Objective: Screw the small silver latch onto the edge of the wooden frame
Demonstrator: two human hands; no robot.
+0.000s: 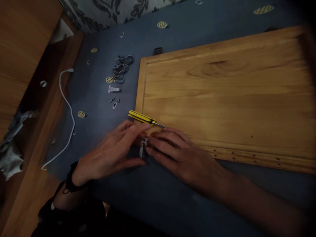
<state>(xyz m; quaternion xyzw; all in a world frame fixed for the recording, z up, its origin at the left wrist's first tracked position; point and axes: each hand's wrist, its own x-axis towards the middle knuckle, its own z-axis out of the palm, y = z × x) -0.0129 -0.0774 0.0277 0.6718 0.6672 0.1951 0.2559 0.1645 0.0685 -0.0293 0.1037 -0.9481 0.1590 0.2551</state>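
A small metal hinge (142, 147) sits at the near left corner of a pine cabinet door (229, 95) lying flat on blue bedding (158, 197). My left hand (111, 154) reaches in from the left, fingers stretched toward the hinge and touching the door corner. My right hand (180, 154) comes from the right, its fingertips pressed together against the hinge. A yellow-handled screwdriver (143, 118) lies just beyond both hands, on the door's edge.
A pile of metal hooks and fittings (121, 68) and a few loose screws (114, 100) lie on the bedding left of the door. A white cable (69, 112) runs along the bedding's left edge. Wooden furniture (22, 49) stands at far left.
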